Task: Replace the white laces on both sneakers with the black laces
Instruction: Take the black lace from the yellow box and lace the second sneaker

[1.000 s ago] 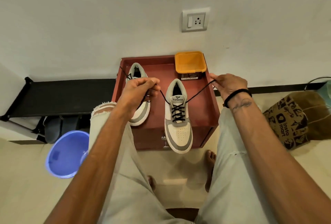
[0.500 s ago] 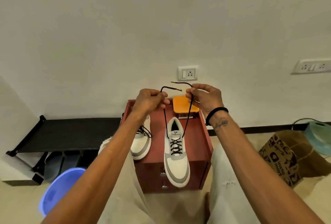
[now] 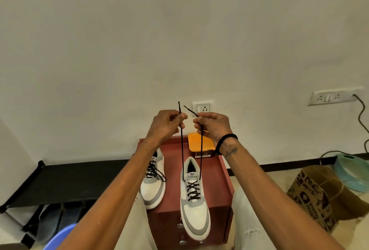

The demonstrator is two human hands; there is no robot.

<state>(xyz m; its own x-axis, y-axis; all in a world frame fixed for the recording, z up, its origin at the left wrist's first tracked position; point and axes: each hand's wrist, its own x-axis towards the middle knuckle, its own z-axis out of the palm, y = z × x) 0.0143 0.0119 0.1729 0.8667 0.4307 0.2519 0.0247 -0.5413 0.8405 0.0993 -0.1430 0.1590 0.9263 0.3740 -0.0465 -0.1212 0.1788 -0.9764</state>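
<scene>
Two white-and-grey sneakers stand on a red-brown cabinet (image 3: 223, 180). The right sneaker (image 3: 194, 199) carries a black lace (image 3: 192, 190) crossed through its eyelets. Both lace ends run straight up from the shoe. My left hand (image 3: 166, 125) pinches the left end, and my right hand (image 3: 213, 125) pinches the right end, both held high above the shoe and close together. The lace tips stick up past my fingers. The left sneaker (image 3: 152, 187) is also laced in black, partly hidden by my left forearm.
An orange-lidded box (image 3: 199, 143) sits at the back of the cabinet. A black rack (image 3: 65, 180) stands left with dark shoes below and a blue bucket (image 3: 60, 237) near it. A brown paper bag (image 3: 319, 193) and a teal object (image 3: 353, 172) lie right.
My hands rose from wide apart at shoe level to high above the shoe and came together, pulling both lace ends straight up. The camera tilted upward.
</scene>
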